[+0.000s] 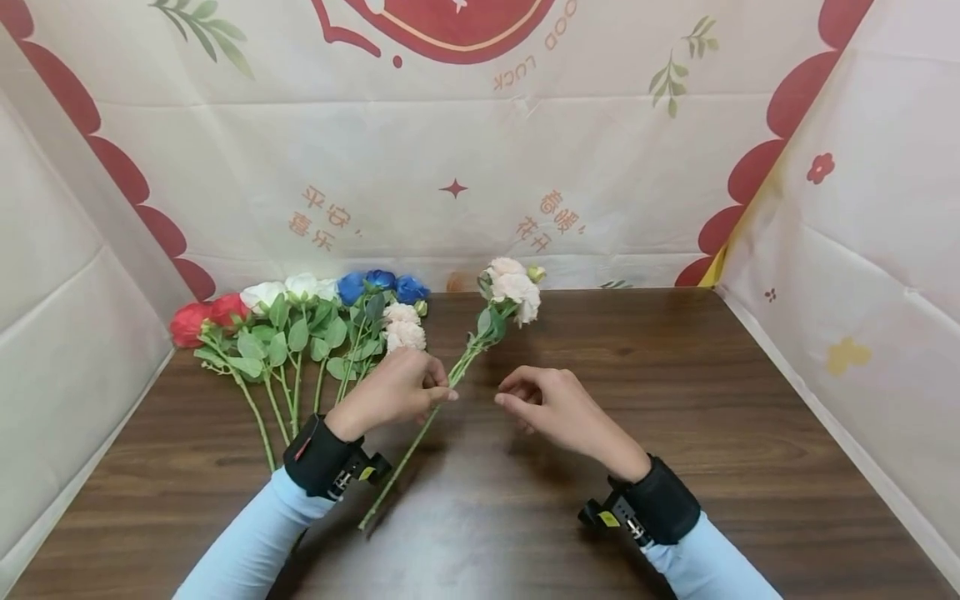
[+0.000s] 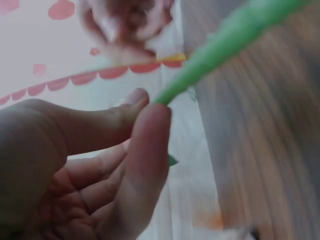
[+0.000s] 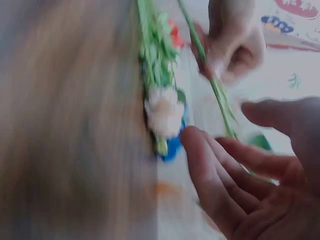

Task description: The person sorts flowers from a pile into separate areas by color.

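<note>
Between thumb and fingertips, my left hand (image 1: 401,387) pinches the green stem (image 2: 215,55) of a pale pink artificial flower (image 1: 513,287). Its blooms point up and away, and the bare stem end slants down toward me. Just right of that stem hovers my right hand (image 1: 551,408), its fingers loosely bent and nothing held in them. In the right wrist view, a gap shows between the right thumb and fingers (image 3: 200,160), with the held stem beyond them. Another pale pink flower (image 1: 405,333) lies left of the held one, partly hidden behind my left hand.
Red flowers (image 1: 191,323), white flowers (image 1: 262,296) and blue flowers (image 1: 380,280) lie in a row at the back left of the brown wooden table (image 1: 675,400), stems toward me. A printed cloth (image 1: 450,150) hangs behind the table, and pale cloth walls stand at both sides.
</note>
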`<state>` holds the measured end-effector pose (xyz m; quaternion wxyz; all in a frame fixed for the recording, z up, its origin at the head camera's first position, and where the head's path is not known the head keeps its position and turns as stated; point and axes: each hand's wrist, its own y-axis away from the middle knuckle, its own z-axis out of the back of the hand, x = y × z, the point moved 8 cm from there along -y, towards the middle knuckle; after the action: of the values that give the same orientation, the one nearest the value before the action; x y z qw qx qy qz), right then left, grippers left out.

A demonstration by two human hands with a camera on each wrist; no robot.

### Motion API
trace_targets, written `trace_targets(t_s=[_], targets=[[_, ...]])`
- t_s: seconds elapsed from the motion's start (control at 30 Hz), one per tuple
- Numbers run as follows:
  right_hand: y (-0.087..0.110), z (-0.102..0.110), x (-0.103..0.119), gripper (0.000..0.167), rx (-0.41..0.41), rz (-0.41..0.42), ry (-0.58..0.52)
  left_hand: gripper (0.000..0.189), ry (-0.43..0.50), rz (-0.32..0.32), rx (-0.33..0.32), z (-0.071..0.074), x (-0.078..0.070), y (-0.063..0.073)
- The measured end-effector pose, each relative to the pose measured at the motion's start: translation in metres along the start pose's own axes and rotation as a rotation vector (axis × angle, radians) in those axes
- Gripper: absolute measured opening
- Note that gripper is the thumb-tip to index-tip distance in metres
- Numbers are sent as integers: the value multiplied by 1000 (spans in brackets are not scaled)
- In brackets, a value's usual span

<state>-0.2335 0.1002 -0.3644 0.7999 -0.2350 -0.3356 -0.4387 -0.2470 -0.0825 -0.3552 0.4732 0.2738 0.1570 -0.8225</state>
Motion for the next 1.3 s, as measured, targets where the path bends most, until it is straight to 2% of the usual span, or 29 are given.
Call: trace_targets(t_s=[0.07, 0.17, 0.3, 0.4, 0.53, 0.7, 0.83, 0.93, 1.13, 1.3], targets=[[0, -4, 1, 25, -14, -41, -148, 16, 19, -25, -12, -3, -8, -1], [0, -8, 3, 31, -52, -76, -312, 14, 50, -41, -36, -9, -16, -2], [0, -10, 3, 32, -119, -98, -435, 14, 91, -43, -86, -18, -21, -3], [0, -7, 0, 30, -185, -110, -486, 15, 132, -56, -119, -24, -26, -5], [0, -4, -3, 24, -240, -117, -510, 15, 201, -65, -124, -31, -33, -5], [0, -7, -8, 20, -241, -154, -470, 11, 263, -61, -98, -36, -38, -2], [0, -7, -7, 20, -248, -174, -453, 9, 307, -61, -103, -36, -42, 1], [1, -4, -5, 20, -254, -174, -457, 9, 314, -69, -115, -35, -44, 1], [7, -3, -8, 18, -239, -198, -456, 14, 288, -107, -98, -40, -48, 2], [5, -4, -9, 19, -215, -193, -493, 19, 278, -125, -95, -38, -48, 4]])
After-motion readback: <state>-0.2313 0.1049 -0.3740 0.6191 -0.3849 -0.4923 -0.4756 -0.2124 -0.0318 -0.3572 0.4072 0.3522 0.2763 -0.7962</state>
